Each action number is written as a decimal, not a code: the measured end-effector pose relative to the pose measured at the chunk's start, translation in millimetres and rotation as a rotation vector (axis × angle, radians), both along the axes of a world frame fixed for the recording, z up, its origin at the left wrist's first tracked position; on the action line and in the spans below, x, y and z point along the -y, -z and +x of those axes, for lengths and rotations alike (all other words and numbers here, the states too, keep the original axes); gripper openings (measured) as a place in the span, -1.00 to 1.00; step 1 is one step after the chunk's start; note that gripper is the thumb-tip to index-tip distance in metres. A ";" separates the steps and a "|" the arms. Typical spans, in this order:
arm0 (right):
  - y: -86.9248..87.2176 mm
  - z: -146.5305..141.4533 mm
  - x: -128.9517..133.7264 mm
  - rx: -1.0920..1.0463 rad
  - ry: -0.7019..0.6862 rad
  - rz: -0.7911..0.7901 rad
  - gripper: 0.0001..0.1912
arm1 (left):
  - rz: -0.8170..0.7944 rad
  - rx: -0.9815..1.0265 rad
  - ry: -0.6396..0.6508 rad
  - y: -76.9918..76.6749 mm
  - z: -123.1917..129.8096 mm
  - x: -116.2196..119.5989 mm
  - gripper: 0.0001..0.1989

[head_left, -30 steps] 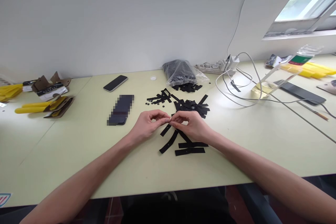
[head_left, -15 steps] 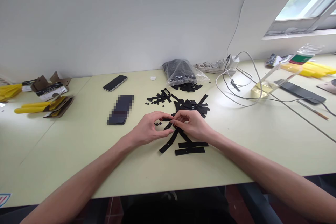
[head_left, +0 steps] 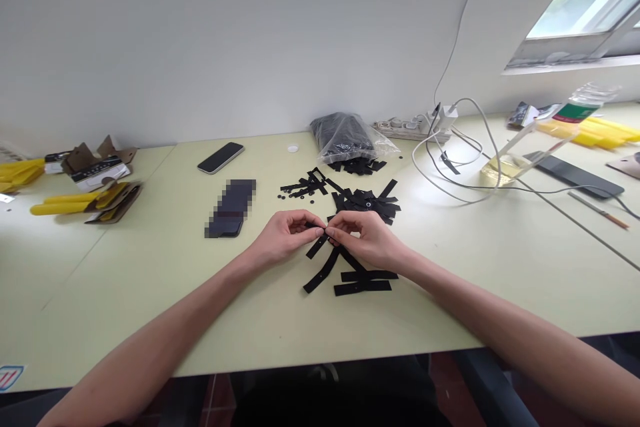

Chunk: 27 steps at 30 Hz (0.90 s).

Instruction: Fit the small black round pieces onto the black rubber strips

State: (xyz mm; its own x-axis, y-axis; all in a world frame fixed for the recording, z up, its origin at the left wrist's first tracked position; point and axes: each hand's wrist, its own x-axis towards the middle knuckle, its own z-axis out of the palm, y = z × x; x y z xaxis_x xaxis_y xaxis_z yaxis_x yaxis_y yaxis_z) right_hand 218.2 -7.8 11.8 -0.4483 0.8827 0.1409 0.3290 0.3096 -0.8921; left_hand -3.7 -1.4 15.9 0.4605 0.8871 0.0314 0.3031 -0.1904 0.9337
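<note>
My left hand (head_left: 290,237) and my right hand (head_left: 365,237) meet fingertip to fingertip over the table, both pinching a small black strip (head_left: 314,225) that is mostly hidden by the fingers. Beneath and in front of them lie several loose black strips (head_left: 363,287), some with a small hole in the middle. Just behind my right hand is a pile of black strips (head_left: 360,201). Small black rings (head_left: 302,197) are scattered beside another small heap of strips (head_left: 305,184) behind my left hand.
A clear plastic bag of black pieces (head_left: 345,137) sits by the wall. Two phones (head_left: 220,157) lie at left, near yellow-handled items (head_left: 65,203). At right are a power strip (head_left: 407,128), looping cables, a tilted bottle (head_left: 540,137) and a dark flat device (head_left: 575,175).
My left thumb and fingers have closed together at the strip, where they were apart before. My right hand has stayed nearly in place.
</note>
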 end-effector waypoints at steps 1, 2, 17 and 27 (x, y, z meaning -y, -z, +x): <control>0.4 -0.5 0.0 -0.013 0.002 0.002 -0.74 | 0.003 0.007 -0.006 0.5 1.0 0.9 -0.81; 1.2 -1.0 -0.2 -0.027 0.003 0.001 -0.74 | 0.017 0.011 -0.018 0.9 2.2 2.0 -0.82; 6.1 1.7 -5.6 -0.045 0.066 0.014 -0.79 | 0.345 -0.499 0.074 -20.3 -29.8 -12.4 -0.73; 5.7 1.7 -5.7 -0.006 0.067 0.028 -0.77 | 0.321 -0.584 0.162 -27.7 -36.9 -13.0 -0.74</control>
State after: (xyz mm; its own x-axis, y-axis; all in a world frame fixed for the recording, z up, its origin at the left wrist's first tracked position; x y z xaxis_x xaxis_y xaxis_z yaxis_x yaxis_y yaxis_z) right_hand 219.8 -2.1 6.1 -0.3872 0.9065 0.1685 0.3445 0.3118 -0.8855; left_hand -40.7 11.6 43.6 0.6082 0.7937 -0.0123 0.6841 -0.5162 0.5153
